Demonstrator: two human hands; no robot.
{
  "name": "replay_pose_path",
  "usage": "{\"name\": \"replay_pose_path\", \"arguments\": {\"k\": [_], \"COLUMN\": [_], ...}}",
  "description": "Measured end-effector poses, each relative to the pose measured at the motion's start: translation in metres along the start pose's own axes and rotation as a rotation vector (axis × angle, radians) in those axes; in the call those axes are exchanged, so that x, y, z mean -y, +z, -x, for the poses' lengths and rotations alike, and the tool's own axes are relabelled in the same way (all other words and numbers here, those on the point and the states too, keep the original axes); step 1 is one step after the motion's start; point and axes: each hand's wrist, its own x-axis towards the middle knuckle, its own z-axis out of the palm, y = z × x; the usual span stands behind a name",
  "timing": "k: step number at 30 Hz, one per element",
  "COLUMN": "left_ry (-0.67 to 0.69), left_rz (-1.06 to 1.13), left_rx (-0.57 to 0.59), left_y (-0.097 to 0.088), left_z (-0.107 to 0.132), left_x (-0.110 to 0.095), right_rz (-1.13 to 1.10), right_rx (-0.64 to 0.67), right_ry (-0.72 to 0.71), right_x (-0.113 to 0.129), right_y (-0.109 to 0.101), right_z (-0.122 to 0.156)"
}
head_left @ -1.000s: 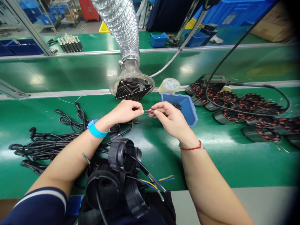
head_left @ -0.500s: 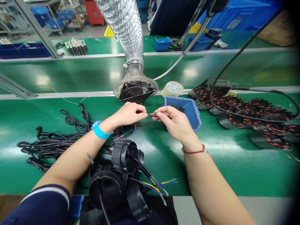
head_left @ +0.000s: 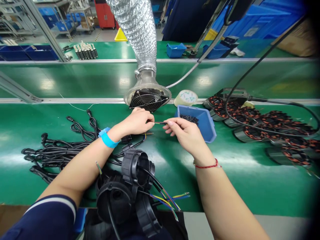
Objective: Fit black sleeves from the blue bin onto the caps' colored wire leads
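My left hand (head_left: 138,121) and my right hand (head_left: 186,135) are up over the green table (head_left: 240,173), close to each other but not touching. Between them is a thin wire (head_left: 160,123). My left finger and thumb are pinched shut on one end. My right finger and thumb are pinched shut on the other end. The wire is in the air, just in front of the black fan (head_left: 147,99).

The table's front edge is down by my arms. A silver rail (head_left: 62,100) runs along the back, and the fan sits right on it. There is bare green table under my right arm and out to the right of it. That is the most open room. To my left it is crowded with a pile of black cables (head_left: 57,150). Close to me, under my left arm, are black round parts (head_left: 135,166) with colored wires (head_left: 172,198) sticking out near the front edge. Far right are round coils (head_left: 250,130) with orange wire on them.

The blue box (head_left: 209,128) is just beside my right hand. It is open on top and has little black bits (head_left: 189,117) in its back corner. Two small blue boxes (head_left: 176,50) sit on the far table. I cannot tell what is in them.
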Motion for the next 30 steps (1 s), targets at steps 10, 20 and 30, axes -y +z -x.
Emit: {"name": "replay_pose_path", "arguments": {"k": [10,20,30], "left_ry": [0.09,-0.001,0.112], "left_rz": [0.043,-0.342,-0.523], "left_rx": [0.053,-0.21,0.228], "left_y": [0.003,-0.001,0.004], "left_z": [-0.001,0.001,0.014], "left_x": [0.003,0.005,-0.017], "right_rz": [-0.034,0.223,0.874], "right_rx": [0.07,-0.427,-0.04], "right_ry": [0.076,-0.09,0.282], "right_x": [0.003,-0.021,-0.04], "right_y": [0.018,-0.028,-0.042], "right_z": [-0.002,-0.011,-0.026]}}
